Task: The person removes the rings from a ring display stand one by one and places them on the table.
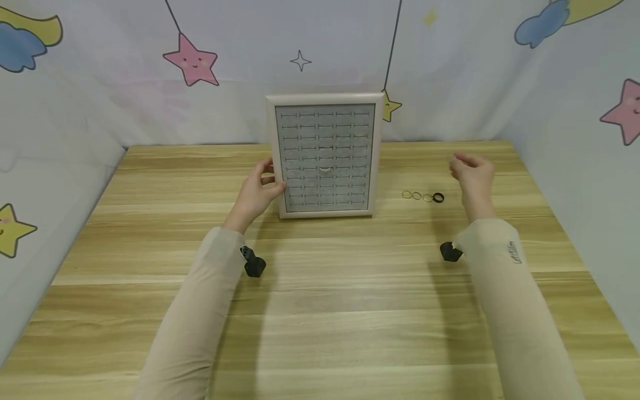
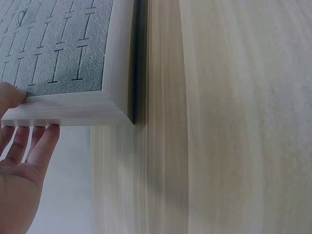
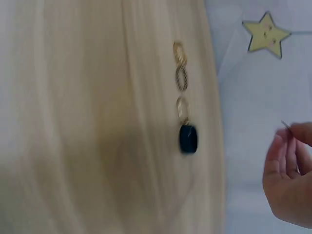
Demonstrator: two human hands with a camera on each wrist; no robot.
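My left hand (image 1: 256, 191) grips the left side of a white-framed ring display board (image 1: 377, 161), thumb in front and fingers behind. The board stands upright, its grey foam face cut with rows of slots. One silvery ring (image 1: 325, 169) sits in a slot near the middle. Off to the right, my right hand (image 1: 475, 172) is raised above the table, pinching a small thin ring (image 3: 286, 125) between thumb and fingertips; it shows edge-on and slightly blurred. Below and left of that hand lie gold-coloured rings (image 1: 416, 195) in a row with a black ring (image 1: 438, 197) at its right end.
The wood-grain table (image 1: 340, 311) reaches back to a white curtain (image 1: 240, 105) printed with stars and clouds, which also hangs along both sides. A black wrist camera (image 1: 254, 265) is on the left wrist, another black camera (image 1: 450, 251) on the right.
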